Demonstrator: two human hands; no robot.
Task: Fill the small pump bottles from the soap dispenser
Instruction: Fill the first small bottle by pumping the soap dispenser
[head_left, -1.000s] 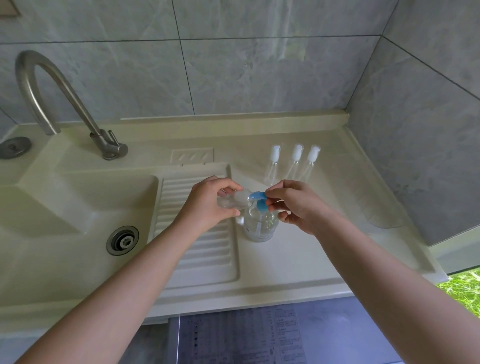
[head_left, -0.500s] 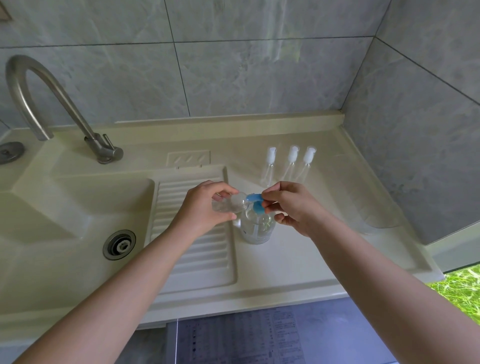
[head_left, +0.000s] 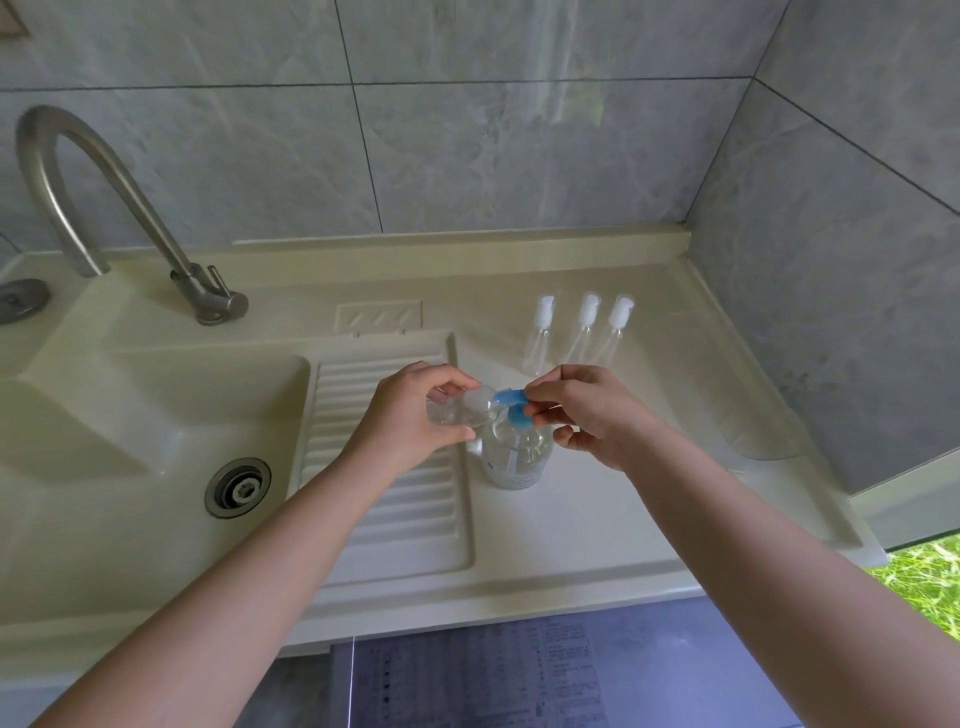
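One bottle (head_left: 460, 410) pinched in left hand (head_left: 410, 415), long axis near horizontal, mouth at blue spout (head_left: 506, 397). Right hand (head_left: 582, 410) fingertips press pump of dispenser (head_left: 517, 452), upright on counter (head_left: 597, 519). Three capped bottles (head_left: 582, 327) behind.

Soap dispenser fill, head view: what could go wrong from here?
1. The left hand holds the small clear bottle tilted at the blue pump nozzle; its narrow mouth could slip off and soap may spill.
2. The right hand pressing the pump could tip the soap dispenser, with nothing bracing its base.
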